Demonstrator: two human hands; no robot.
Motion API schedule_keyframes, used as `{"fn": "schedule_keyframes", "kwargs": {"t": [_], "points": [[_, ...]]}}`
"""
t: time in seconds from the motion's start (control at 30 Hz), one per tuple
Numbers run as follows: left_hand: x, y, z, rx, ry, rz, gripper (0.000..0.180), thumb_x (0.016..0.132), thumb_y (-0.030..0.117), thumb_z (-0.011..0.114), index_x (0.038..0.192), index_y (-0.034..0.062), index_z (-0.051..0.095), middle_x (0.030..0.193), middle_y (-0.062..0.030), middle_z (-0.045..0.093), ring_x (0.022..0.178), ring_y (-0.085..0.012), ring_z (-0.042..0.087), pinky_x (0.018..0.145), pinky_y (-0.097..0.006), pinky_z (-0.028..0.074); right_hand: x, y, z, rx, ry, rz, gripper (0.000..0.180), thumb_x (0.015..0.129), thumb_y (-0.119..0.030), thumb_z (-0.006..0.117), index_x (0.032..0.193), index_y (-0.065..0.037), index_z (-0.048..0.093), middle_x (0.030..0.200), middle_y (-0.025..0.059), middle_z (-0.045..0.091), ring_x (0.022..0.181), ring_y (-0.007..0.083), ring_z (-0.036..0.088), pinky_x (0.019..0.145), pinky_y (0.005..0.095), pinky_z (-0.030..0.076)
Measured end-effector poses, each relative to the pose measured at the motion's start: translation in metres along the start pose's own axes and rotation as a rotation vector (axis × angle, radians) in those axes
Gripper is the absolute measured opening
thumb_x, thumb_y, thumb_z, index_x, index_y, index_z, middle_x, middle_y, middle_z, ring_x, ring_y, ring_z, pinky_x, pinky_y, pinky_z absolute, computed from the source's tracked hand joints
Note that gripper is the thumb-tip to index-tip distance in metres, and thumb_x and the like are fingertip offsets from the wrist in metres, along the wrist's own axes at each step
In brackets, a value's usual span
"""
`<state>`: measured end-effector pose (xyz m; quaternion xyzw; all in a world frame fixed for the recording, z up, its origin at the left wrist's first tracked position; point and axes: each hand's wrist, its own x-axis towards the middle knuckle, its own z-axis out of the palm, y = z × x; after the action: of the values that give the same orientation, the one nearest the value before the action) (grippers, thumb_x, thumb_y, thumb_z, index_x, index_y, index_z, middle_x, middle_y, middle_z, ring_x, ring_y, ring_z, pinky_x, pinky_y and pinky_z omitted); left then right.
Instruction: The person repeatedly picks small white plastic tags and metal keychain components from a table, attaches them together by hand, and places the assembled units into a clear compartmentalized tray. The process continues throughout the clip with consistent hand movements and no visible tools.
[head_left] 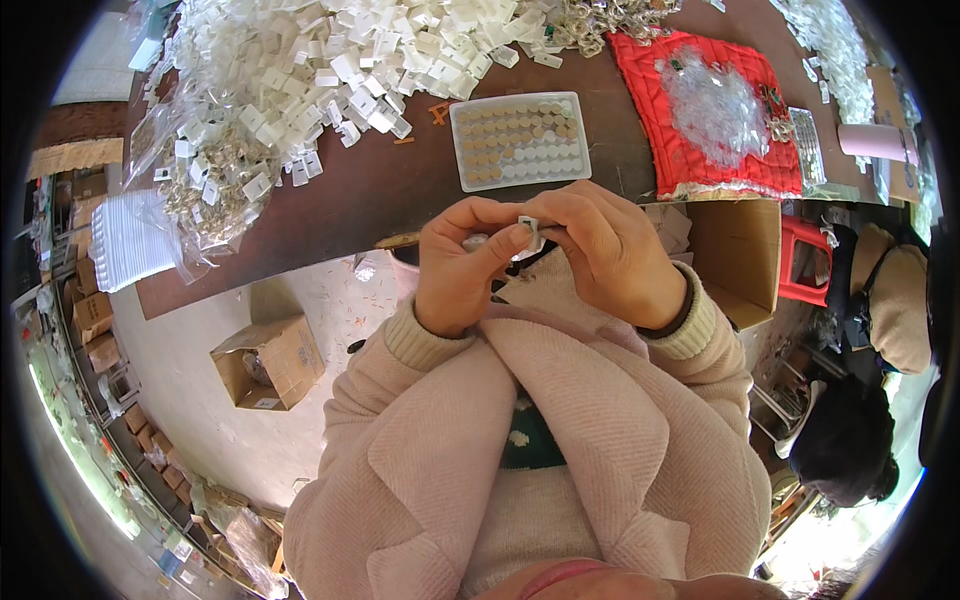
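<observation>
Just beyond the near edge of the table, my left hand [465,262] and my right hand [612,255] meet with curled fingers. Between their fingertips is a small white plastic piece [530,234], pinched from both sides. Fingers cover much of it, so its full shape is hidden. Straight ahead of the hands lies a shallow white tray [530,183] with rows of small round pieces, tan in most rows and white toward the lower right. A large heap of white plastic housings [400,55] spreads over the table at the far left.
Right of the tray, transparent plastic parts lie on a red quilted cloth [635,90]. Small orange pieces [438,113] are beside the heap. A stack of white trays [130,240] stands at the table's left corner. Cardboard boxes [285,350] and a red stool [803,262] are below table height.
</observation>
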<state>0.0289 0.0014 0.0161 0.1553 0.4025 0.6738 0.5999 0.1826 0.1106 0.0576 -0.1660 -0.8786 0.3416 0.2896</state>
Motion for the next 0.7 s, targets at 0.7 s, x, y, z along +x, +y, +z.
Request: {"fn": "schedule_keyframes", "kwargs": {"t": [0.7], "points": [[0.012, 0.003, -0.002, -0.266, 0.022, -0.138, 0.019, 0.094, 0.008, 0.056, 0.111, 0.0012, 0.062, 0.096, -0.0078, 0.064, 0.064, -0.0085, 0.051, 0.049, -0.017, 0.032, 0.026, 0.114, -0.081, -0.677, 0.434, 0.266, 0.021, 0.084, -0.019, 0.074, 0.098, -0.004, 0.069, 0.096, 0.017, 0.067, 0.089, 0.037, 0.064, 0.076, 0.0442, 0.052]]}}
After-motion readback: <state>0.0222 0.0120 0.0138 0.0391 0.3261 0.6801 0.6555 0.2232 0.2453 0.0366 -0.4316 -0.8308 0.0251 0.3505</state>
